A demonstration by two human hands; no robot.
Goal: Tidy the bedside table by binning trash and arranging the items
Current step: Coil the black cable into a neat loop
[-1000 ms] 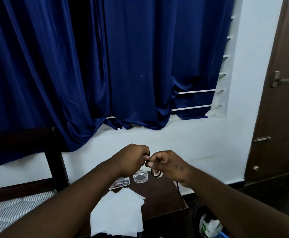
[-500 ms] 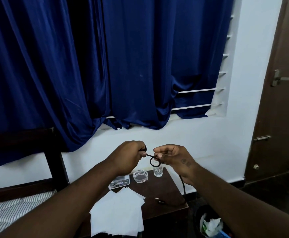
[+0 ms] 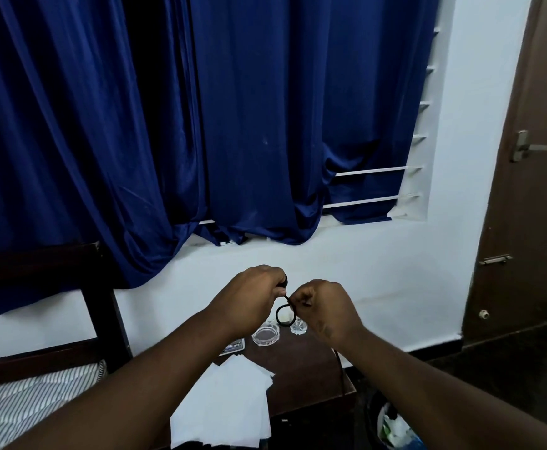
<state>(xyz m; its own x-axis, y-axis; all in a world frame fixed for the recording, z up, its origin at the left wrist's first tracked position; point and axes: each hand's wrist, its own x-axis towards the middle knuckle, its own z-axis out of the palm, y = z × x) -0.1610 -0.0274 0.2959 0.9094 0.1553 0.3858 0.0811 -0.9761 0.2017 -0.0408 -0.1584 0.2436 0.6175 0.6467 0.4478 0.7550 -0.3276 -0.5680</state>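
I see a thin black rubbery cable [image 3: 277, 315] held up between both hands, just above the far end of the dark brown wooden desk [image 3: 311, 375]. It curls into one small round loop that hangs between the knuckles. My left hand [image 3: 252, 297] is fisted around the thicker black end of the cable, and a stub of that end pokes out past the thumb. My right hand [image 3: 322, 306] is curled too, pinching the cord right where the loop crosses itself. Below the right wrist the cable drops along the desk's right edge, where it is mostly hidden by the forearm.

On the desk's far side sit a round, thick-walled clear glass ashtray [image 3: 265, 334] and, just right of it, a small faceted clear glass [image 3: 299, 327], partly behind the loop. Left of the ashtray a small flat printed pack [image 3: 234, 345] peeks out from under my left forearm; I cannot read its print. Smooth white paper sheets [image 3: 229, 404] overlap loosely on the near left part and hang over the front edge.

On the floor to the right, a dark bin [image 3: 372, 414] holds crumpled white and green trash [image 3: 395, 428]; the bottom of the frame cuts it off and its outline is hard to make out.
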